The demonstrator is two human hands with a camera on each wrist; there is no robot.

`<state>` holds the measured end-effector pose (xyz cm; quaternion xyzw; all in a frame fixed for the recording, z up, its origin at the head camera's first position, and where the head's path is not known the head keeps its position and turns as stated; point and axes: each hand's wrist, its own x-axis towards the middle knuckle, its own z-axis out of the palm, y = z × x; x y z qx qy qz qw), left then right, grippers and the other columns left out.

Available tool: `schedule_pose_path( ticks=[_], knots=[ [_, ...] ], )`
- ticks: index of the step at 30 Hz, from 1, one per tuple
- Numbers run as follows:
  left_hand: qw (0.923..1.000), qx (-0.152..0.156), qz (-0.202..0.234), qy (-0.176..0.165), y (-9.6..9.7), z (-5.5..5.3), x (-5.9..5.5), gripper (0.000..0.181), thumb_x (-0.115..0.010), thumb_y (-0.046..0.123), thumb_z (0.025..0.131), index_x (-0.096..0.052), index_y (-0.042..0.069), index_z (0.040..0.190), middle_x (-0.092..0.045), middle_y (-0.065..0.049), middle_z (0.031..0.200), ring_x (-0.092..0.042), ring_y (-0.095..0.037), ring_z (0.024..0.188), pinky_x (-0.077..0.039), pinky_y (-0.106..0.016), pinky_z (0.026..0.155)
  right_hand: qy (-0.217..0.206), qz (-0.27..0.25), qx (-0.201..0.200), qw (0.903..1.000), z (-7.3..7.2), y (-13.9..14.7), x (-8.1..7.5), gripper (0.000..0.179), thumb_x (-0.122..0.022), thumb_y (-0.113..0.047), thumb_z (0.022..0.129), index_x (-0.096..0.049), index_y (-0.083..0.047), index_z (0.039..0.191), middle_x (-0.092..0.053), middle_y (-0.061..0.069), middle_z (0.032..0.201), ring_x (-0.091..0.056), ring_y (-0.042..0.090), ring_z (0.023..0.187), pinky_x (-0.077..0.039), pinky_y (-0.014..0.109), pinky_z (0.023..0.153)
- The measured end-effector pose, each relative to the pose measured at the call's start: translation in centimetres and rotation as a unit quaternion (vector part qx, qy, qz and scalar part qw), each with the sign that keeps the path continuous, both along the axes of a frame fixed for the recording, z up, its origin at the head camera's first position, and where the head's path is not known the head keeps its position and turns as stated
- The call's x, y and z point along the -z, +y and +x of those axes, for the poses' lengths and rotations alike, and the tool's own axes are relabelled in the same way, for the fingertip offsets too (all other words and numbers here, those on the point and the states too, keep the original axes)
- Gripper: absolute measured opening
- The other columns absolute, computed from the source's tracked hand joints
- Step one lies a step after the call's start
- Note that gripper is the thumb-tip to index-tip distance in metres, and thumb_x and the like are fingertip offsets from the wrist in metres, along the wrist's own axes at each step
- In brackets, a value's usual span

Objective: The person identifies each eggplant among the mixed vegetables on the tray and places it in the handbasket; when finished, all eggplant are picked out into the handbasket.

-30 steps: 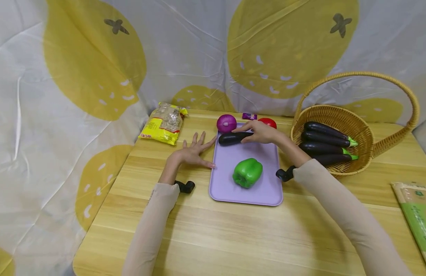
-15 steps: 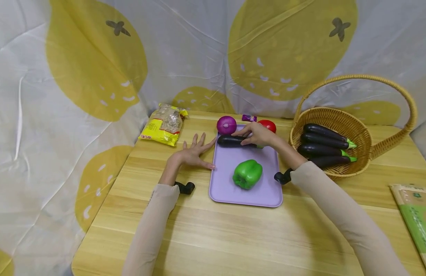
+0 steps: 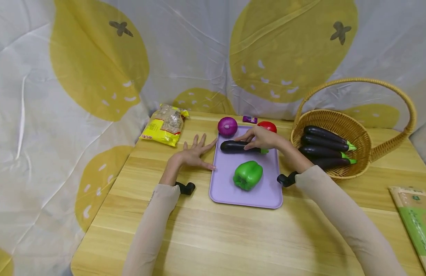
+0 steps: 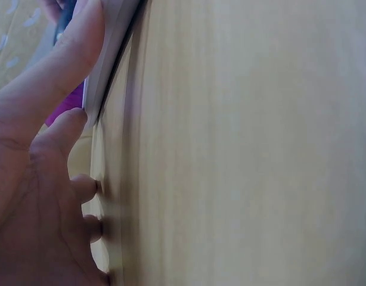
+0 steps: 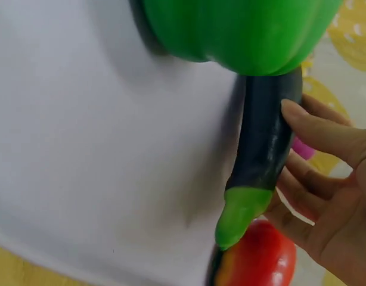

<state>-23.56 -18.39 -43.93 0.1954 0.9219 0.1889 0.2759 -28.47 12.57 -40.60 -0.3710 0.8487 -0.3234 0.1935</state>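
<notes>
An eggplant (image 3: 230, 147) with a green stem lies across the far part of a lilac tray (image 3: 227, 191). My right hand (image 3: 263, 137) holds its middle from above, the thumb on the near side and the fingers on the far side, as the right wrist view shows (image 5: 266, 137). My left hand (image 3: 192, 155) is spread flat at the tray's left edge, thumb and index fingertips touching the rim. In the left wrist view the other fingertips rest on the wood. A green bell pepper (image 3: 248, 175) sits on the tray, nearer than the eggplant.
Behind the tray are a purple onion (image 3: 227, 126), a small purple packet (image 3: 250, 119) and a red, smooth, rounded item (image 3: 267, 126). A wicker basket (image 3: 363, 153) holds several eggplants at right. A yellow bag (image 3: 164, 124) lies at left, a green-and-tan package (image 3: 415, 218) at far right.
The eggplant has shifted slightly toward the near side and right in my right hand, and its green stem now shows. My left hand has stayed at the tray's edge.
</notes>
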Motion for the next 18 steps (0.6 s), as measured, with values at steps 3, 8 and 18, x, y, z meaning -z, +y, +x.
schedule_pose_path(
  ticks=[3, 8, 18],
  knots=[
    [1.0000, 0.000, -0.002, 0.001, 0.1, 0.0, 0.0, 0.111, -0.073, 0.063, 0.088, 0.003, 0.040, 0.165, 0.029, -0.014, 0.170, 0.033, -0.040, 0.155, 0.023, -0.075, 0.117, 0.021, -0.005, -0.009, 0.9997, 0.5, 0.6, -0.6, 0.043, -0.077, -0.006, 0.092, -0.070, -0.009, 0.134, -0.073, 0.018, 0.129, -0.071, 0.035, 0.114, -0.059, 0.048, 0.094],
    [1.0000, -0.001, 0.000, 0.002, 0.2, 0.1, -0.1, 0.111, -0.073, 0.062, 0.088, 0.003, 0.040, 0.166, 0.028, -0.014, 0.170, 0.032, -0.040, 0.155, 0.022, -0.074, 0.117, 0.038, -0.027, -0.004, 0.9989, 1.5, 2.1, -2.5, 0.039, -0.075, -0.009, 0.094, -0.071, -0.007, 0.133, -0.074, 0.017, 0.127, -0.068, 0.030, 0.107, -0.057, 0.037, 0.086],
    [1.0000, 0.001, 0.002, 0.005, 0.1, 0.0, -0.1, 0.110, -0.072, 0.062, 0.089, 0.003, 0.040, 0.165, 0.028, -0.014, 0.170, 0.032, -0.039, 0.155, 0.022, -0.074, 0.118, 0.036, 0.002, 0.051, 0.9981, 3.2, 6.6, -6.8, 0.039, -0.071, -0.016, 0.099, -0.069, -0.018, 0.138, -0.065, 0.013, 0.142, -0.062, 0.028, 0.120, -0.052, 0.031, 0.083]
  ],
)
